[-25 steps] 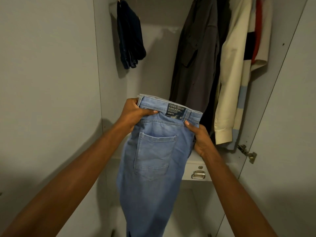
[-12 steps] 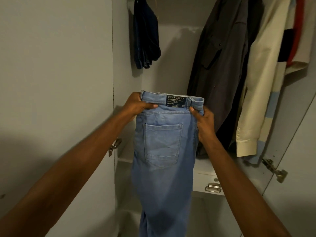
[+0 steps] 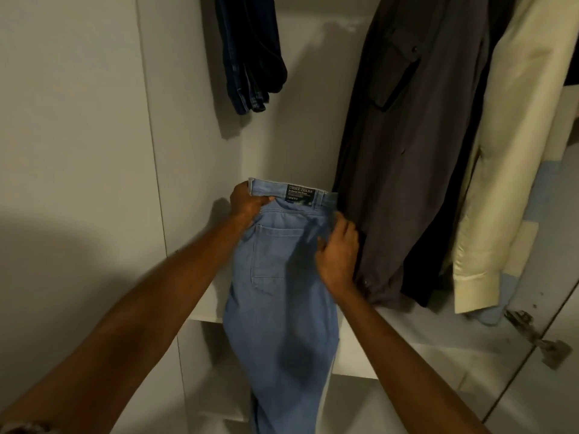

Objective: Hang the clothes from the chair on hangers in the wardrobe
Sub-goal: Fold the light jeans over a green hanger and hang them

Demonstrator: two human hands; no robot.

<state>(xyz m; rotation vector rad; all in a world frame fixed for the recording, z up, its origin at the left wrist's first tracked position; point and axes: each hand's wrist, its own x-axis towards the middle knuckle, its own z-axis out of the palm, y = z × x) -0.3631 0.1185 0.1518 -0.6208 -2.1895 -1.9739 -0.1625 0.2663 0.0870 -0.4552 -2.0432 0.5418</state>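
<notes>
At about 10 o'clock dark blue jeans [image 3: 250,54] are already hung in the wardrobe [image 3: 94,151]. At centre, the light blue jeans [image 3: 279,308] are held folded lengthwise: the waistband's left end is gripped by the left hand [image 3: 246,203], while the right hand [image 3: 338,255] is pressed against the right edge, its grip not discernible. The fold should be kept aligned until a hanger, none visible, is fetched. At 2 o'clock a grey shirt [image 3: 407,167] and cream shirt [image 3: 501,151] hang.

The jeans [image 3: 282,308] run off the bottom edge, legs unseen. Hanging clothes are cut off at the top, hangers out of sight. The right hand [image 3: 338,255] is motion-blurred, its fingertips hidden.
</notes>
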